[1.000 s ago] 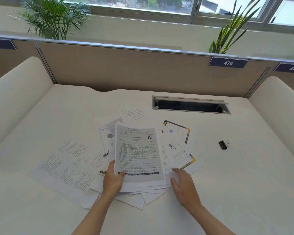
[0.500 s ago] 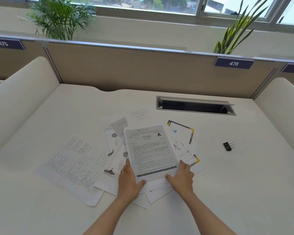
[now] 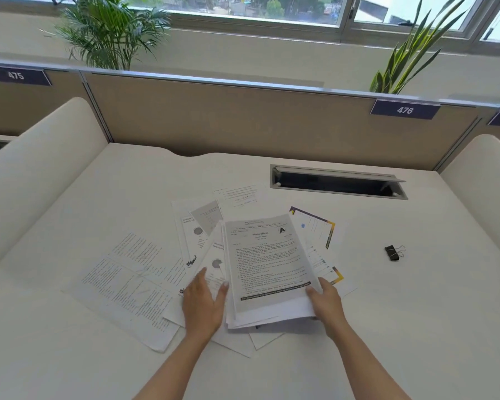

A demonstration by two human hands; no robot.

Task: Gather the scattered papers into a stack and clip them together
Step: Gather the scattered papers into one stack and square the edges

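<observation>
Head view is showing the stack [image 3: 267, 264] of papers lying near the middle of the white surface [image 3: 416, 313]. Its top sheet is bearing a bold letter A. The print is too small to read, and how many sheets are sitting under it is hard to tell. Beneath and around it, loose sheets [image 3: 127, 284] are fanning out, most of them partly covered, and a yellow-and-purple bordered sheet [image 3: 318, 226] is poking out at the right. The right hand [image 3: 326, 301] is pinching the stack's near right corner, thumb on top, its other fingers tucked along and under the edge and hard to make out. The left hand [image 3: 204, 304] is resting flat on the sheets just beside the stack's left edge, fingers straight and slightly spread, thumb touching that edge. Both forearms are running off the bottom of the frame. A black binder clip [image 3: 392, 253] is lying well apart to the right. Farther back, a cable slot [image 3: 338, 183] is sitting in front of a tan partition [image 3: 243, 119].
</observation>
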